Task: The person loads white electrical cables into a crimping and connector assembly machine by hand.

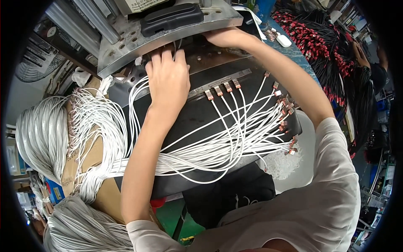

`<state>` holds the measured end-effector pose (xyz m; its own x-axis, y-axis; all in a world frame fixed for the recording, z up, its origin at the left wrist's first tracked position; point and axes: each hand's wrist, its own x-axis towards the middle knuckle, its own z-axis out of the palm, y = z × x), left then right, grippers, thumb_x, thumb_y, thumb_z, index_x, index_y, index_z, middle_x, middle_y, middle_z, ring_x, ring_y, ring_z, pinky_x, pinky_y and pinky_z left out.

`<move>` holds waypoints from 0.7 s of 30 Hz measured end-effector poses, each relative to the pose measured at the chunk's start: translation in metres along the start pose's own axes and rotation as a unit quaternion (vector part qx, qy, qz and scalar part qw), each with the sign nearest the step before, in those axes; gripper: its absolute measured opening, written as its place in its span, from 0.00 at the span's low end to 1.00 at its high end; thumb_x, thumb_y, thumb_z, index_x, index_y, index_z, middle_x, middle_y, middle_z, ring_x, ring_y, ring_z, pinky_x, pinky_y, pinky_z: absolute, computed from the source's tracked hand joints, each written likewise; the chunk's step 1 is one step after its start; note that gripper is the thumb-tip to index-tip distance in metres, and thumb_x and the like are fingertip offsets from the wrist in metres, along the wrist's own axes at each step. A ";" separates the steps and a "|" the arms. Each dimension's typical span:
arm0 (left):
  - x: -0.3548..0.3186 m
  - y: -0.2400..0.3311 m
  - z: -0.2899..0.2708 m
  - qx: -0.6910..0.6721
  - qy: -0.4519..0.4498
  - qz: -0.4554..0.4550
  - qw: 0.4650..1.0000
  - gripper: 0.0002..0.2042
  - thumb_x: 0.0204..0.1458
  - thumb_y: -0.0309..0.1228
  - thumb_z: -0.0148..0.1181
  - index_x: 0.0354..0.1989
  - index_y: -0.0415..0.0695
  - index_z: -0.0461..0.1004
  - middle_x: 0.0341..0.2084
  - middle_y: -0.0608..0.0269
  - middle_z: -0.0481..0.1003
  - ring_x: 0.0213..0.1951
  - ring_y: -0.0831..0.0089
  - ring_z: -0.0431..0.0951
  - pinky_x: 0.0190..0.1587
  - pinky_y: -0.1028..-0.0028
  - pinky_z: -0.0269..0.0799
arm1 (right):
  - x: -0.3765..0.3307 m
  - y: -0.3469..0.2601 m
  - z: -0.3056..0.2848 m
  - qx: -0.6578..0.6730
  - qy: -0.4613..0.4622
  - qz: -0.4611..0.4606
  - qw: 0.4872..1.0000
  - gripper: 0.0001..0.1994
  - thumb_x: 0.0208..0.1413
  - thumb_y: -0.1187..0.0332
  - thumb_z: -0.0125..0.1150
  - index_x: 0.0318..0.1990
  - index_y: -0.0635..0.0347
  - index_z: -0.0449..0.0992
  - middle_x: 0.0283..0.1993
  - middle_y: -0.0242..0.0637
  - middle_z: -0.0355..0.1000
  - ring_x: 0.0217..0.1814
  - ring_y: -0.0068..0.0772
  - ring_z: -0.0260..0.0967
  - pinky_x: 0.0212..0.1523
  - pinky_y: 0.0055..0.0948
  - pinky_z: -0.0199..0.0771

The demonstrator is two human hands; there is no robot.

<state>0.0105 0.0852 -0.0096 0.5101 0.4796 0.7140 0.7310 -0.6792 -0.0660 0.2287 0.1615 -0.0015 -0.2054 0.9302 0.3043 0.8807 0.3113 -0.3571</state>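
Note:
My left hand reaches up to the metal press plate, fingers bent over several white cables that pass beneath it; the fingertips are partly hidden at the plate's edge. My right hand reaches under the plate's right side, its fingers out of sight. Below them, several white cables with small metal connectors stand in a row along a metal strip on the black work surface. A thick bundle of white cables lies across this surface, its connector ends at the right.
Coiled cables and a cardboard sheet are at the left. A pale bin with white scraps stands at the right. Black cables with red ends are piled on a blue table beyond, near another person's hand.

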 end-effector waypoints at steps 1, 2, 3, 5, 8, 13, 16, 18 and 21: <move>0.007 -0.005 0.010 0.039 -0.079 -0.037 0.995 0.13 0.53 0.29 0.64 0.45 0.38 0.77 0.37 0.49 0.76 0.37 0.50 0.77 0.42 0.56 0.74 | 0.012 0.012 0.004 0.000 0.005 -0.004 1.000 0.10 0.61 0.68 0.58 0.46 0.63 0.77 0.48 0.50 0.76 0.48 0.46 0.75 0.46 0.41 0.76; 0.011 -0.008 0.018 0.078 -0.157 -0.074 0.982 0.12 0.53 0.29 0.63 0.44 0.38 0.76 0.38 0.45 0.76 0.36 0.47 0.78 0.42 0.55 0.75 | 0.020 0.023 0.010 0.190 0.010 0.003 0.982 0.10 0.61 0.67 0.58 0.46 0.63 0.77 0.47 0.49 0.76 0.48 0.45 0.75 0.47 0.40 0.76; 0.016 -0.008 0.027 0.078 -0.152 -0.070 0.983 0.12 0.53 0.29 0.63 0.44 0.38 0.76 0.38 0.45 0.76 0.36 0.47 0.78 0.42 0.55 0.75 | 0.025 0.042 0.018 0.370 0.014 0.011 0.929 0.10 0.60 0.67 0.58 0.45 0.63 0.77 0.46 0.49 0.77 0.49 0.44 0.75 0.48 0.39 0.76; 0.022 -0.010 0.035 0.026 -0.129 -0.075 0.988 0.13 0.49 0.22 0.60 0.44 0.36 0.76 0.30 0.46 0.77 0.33 0.49 0.80 0.42 0.57 0.77 | 0.035 0.047 0.023 0.541 0.018 0.010 0.841 0.10 0.60 0.67 0.59 0.45 0.62 0.77 0.45 0.49 0.77 0.49 0.43 0.75 0.48 0.38 0.76; 0.026 -0.015 0.042 -0.002 -0.120 -0.091 0.989 0.11 0.47 0.20 0.59 0.40 0.35 0.76 0.25 0.47 0.77 0.30 0.50 0.81 0.41 0.57 0.78 | 0.046 0.028 0.032 0.040 0.194 -0.153 0.968 0.12 0.59 0.65 0.61 0.47 0.61 0.77 0.47 0.45 0.78 0.49 0.44 0.75 0.50 0.38 0.75; 0.019 -0.016 0.022 -0.104 -0.008 -0.082 0.991 0.03 0.48 0.23 0.58 0.26 0.36 0.75 0.22 0.48 0.75 0.26 0.51 0.77 0.36 0.58 0.75 | 0.026 0.005 0.020 0.032 0.155 -0.124 0.980 0.14 0.57 0.64 0.63 0.48 0.61 0.77 0.47 0.47 0.77 0.51 0.47 0.73 0.52 0.39 0.72; -0.011 -0.006 -0.069 -0.225 0.002 -0.054 0.973 0.06 0.47 0.24 0.59 0.21 0.37 0.71 0.18 0.53 0.68 0.23 0.56 0.68 0.28 0.62 0.63 | -0.032 -0.001 -0.014 0.077 0.085 -0.062 0.991 0.12 0.55 0.64 0.66 0.42 0.62 0.79 0.42 0.50 0.75 0.48 0.50 0.72 0.49 0.42 0.71; -0.056 -0.056 -0.096 -0.232 0.025 -0.063 0.970 0.10 0.52 0.27 0.56 0.20 0.38 0.70 0.19 0.59 0.66 0.22 0.68 0.64 0.27 0.69 0.60 | -0.077 -0.009 -0.027 0.004 0.093 -0.077 0.993 0.13 0.54 0.63 0.67 0.40 0.65 0.80 0.38 0.48 0.74 0.44 0.50 0.72 0.45 0.42 0.71; -0.122 -0.176 -0.132 -0.246 -0.051 -0.368 0.895 0.13 0.62 0.34 0.50 0.35 0.36 0.75 0.28 0.57 0.75 0.28 0.68 0.70 0.33 0.70 0.65 | -0.095 -0.017 -0.023 -0.014 0.085 -0.098 0.991 0.14 0.54 0.63 0.68 0.39 0.66 0.80 0.36 0.47 0.73 0.41 0.50 0.72 0.44 0.42 0.71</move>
<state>-0.2401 0.0730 0.0073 0.0297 0.9290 0.3689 0.6113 -0.3089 0.7286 0.2433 0.0630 -0.0040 -0.3013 0.8054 0.5104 0.8433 0.4749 -0.2516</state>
